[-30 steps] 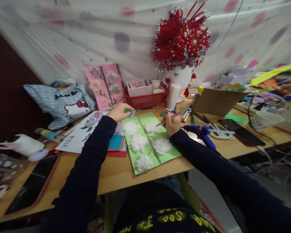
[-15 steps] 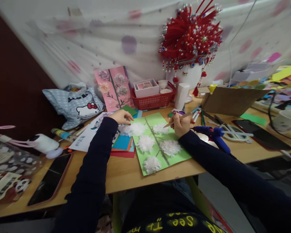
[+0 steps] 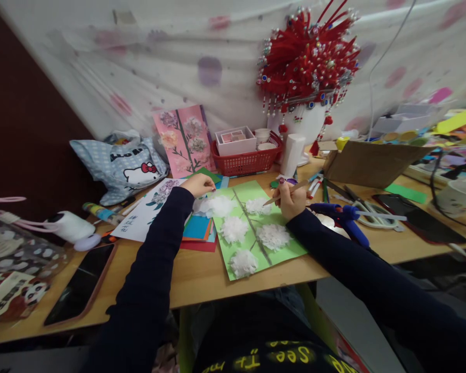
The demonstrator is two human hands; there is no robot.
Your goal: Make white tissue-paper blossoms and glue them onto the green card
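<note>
A green sheet (image 3: pixel 238 265) lies on the wooden table, with a drawn dark branch and several white ruffled paper flowers (image 3: pixel 274 236) on it. My right hand (image 3: pixel 291 199) is closed around a thin brown pointed stick (image 3: pixel 272 200), its tip near the upper right flower (image 3: pixel 257 206). Beyond the sheet's upper left corner is my left hand (image 3: pixel 199 185), fingers pinched together; whatever they hold is too small to make out. Just below it, loose white tissue pieces (image 3: pixel 215 206) rest partly over the sheet's edge and colored papers (image 3: pixel 196 228).
A blue glue gun (image 3: pixel 347 220), scissors (image 3: pixel 376 216) and a phone (image 3: pixel 421 216) lie at the right. Behind stand a red basket (image 3: pixel 246 163), a pink flower picture (image 3: pixel 184 142) and a red beaded headdress (image 3: pixel 308 62). Another phone (image 3: pixel 81 285) lies at the left.
My left hand has drawn its fingers closer together and shifted slightly right and up. My right hand keeps its hold on the stick, with little movement.
</note>
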